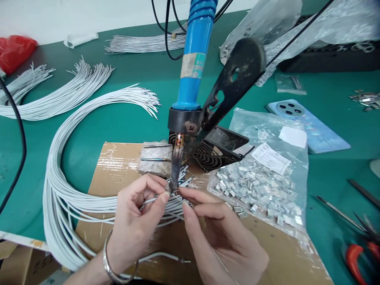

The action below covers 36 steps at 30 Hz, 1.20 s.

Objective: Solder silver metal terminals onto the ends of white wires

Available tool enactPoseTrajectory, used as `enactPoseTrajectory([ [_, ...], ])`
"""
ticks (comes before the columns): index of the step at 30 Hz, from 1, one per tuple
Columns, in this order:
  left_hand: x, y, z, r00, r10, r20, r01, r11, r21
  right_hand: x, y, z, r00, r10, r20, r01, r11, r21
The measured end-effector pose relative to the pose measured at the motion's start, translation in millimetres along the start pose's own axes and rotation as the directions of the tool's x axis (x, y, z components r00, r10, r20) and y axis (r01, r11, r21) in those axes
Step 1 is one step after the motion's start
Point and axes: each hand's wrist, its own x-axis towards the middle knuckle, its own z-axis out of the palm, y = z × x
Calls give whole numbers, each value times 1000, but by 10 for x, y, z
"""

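Pinching wht wire point(149, 200), L hand point(142, 219), solder point(220, 261), R hand point(224, 233)

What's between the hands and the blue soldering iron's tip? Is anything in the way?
Nothing visible is in the way. The left hand and right hand both reach right up to the iron's tip, and the black stand arm sits higher up.

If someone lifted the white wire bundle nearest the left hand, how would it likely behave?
The white wire bundle would probably flex, given its sweeping bend across the green table. Its far ends may splay further, since they fan apart.
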Motion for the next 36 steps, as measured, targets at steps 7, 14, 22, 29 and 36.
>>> enactPoseTrajectory([
  [7, -2, -27, -17, 1000, 6, 10, -6, 1000, 4, -15, 0, 3, 1000, -6, -10, 6, 1000, 3],
  [14, -1, -39, -23, 1000, 15, 15, -15, 1000, 2, -5, 29, -4, 1000, -21, -8, 21, 999, -27],
  [22, 16, -43, -16, 1000, 18, 12, -17, 1000, -7, -3, 48, 5, 999, -38, -1, 38, 999, -22],
  [29, 9, -64, -34, 999, 29, 19, -29, 1000, 8, -8, 10, 16, 1000, -10, -13, 11, 1000, 2],
  [36, 7, -60, -46, 999, 33, 25, -33, 999, 18, -13, 9, 12, 1000, -11, -9, 11, 1000, -6],
])
